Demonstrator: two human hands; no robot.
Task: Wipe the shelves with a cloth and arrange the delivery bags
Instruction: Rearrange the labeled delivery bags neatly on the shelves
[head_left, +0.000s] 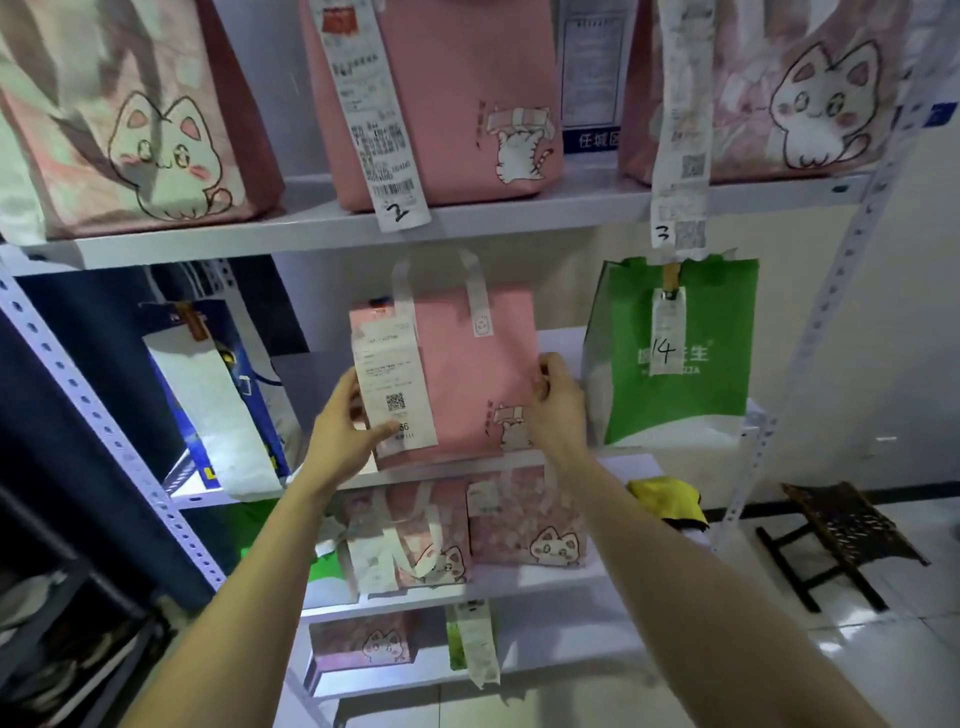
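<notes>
Fingers (553, 371) curled: left hand (345, 431), right hand (558, 410) grip one pink bag (467, 374); one green bag (675, 364), one blue bag (218, 395) flanking.

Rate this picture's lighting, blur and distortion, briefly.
Head view: the wide lens bows the right shelf upright; the left side falls into deep shadow; the top-left cat bag is smeared; the floor tiles catch glare; the pink bag, gripped by the left hand and right hand, reads fairly sharp.
</notes>
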